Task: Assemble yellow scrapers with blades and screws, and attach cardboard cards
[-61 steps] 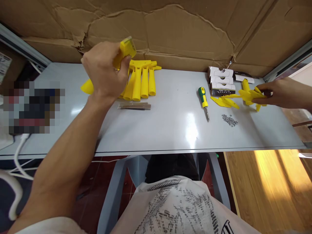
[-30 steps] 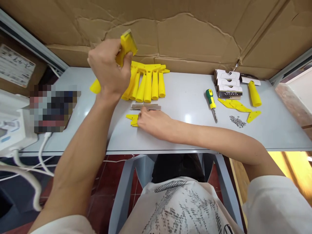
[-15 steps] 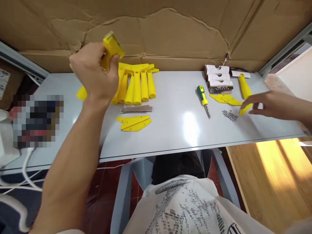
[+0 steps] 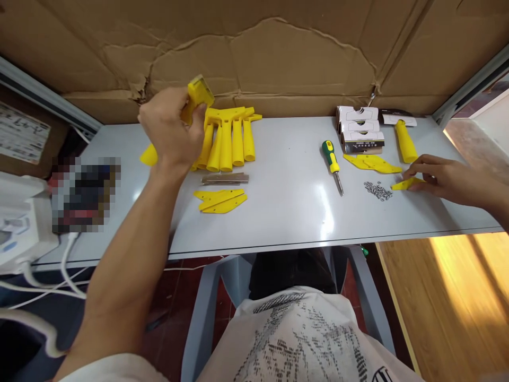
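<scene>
My left hand (image 4: 170,130) is closed around a yellow plastic scraper (image 4: 201,93), its head pointing up and its handle sticking out below the fist. Beside that hand lie several yellow scraper handles (image 4: 226,143) in a row. At the right, my right hand (image 4: 447,178) pinches a small yellow plate (image 4: 402,185) low over the table, next to a pile of small screws (image 4: 377,191). More yellow plates (image 4: 371,163) lie just behind the screws. A green and yellow screwdriver (image 4: 331,157) rests to their left.
White-and-black printed cards (image 4: 360,127) are stacked at the back right, by a scraper (image 4: 405,143) with a card over its head. Metal blade strips (image 4: 225,179) and yellow plates (image 4: 222,201) lie left of centre. Cardboard (image 4: 294,63) walls the back; a white device (image 4: 24,223) with cables stands left.
The yellow plate in my right hand has turned from steeply angled to nearly level. My left hand keeps its hold on the scraper. The whole view has shifted slightly left.
</scene>
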`<action>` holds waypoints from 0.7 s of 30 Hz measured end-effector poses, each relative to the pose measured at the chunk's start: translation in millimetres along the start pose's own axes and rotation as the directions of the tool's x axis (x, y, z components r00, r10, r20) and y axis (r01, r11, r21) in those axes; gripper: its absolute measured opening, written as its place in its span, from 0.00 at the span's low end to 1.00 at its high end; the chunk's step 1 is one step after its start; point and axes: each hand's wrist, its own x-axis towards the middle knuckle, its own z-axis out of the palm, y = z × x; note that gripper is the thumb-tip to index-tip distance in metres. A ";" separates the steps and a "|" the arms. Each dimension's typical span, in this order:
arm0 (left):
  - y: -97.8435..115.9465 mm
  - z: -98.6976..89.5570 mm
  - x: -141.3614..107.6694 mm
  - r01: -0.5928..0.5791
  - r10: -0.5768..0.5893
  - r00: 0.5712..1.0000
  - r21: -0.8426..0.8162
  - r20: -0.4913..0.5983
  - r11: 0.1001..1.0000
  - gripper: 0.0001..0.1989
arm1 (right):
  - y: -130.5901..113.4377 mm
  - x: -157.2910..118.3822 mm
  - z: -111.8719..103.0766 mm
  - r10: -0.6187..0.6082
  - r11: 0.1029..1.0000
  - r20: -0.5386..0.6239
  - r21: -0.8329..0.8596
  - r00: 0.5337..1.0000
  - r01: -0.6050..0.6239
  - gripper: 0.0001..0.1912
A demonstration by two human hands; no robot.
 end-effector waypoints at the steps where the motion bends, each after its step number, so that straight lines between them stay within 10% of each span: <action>1: -0.7 0.0 -0.4 0.014 -0.014 1.000 -0.009 0.022 1.000 0.10 | -1.5 1.1 -2.5 -0.010 1.000 -0.026 0.015 1.000 0.011 0.18; 10: -6.2 3.5 -2.9 -0.004 0.004 1.000 -0.002 0.020 1.000 0.10 | -45.6 65.2 -7.9 -0.082 0.996 -0.073 -0.027 0.994 0.080 0.15; 21: 2.1 3.2 -4.3 0.068 -0.071 0.984 0.022 0.164 0.997 0.15 | -29.3 100.9 -1.4 0.101 0.994 0.056 0.027 0.993 -0.103 0.31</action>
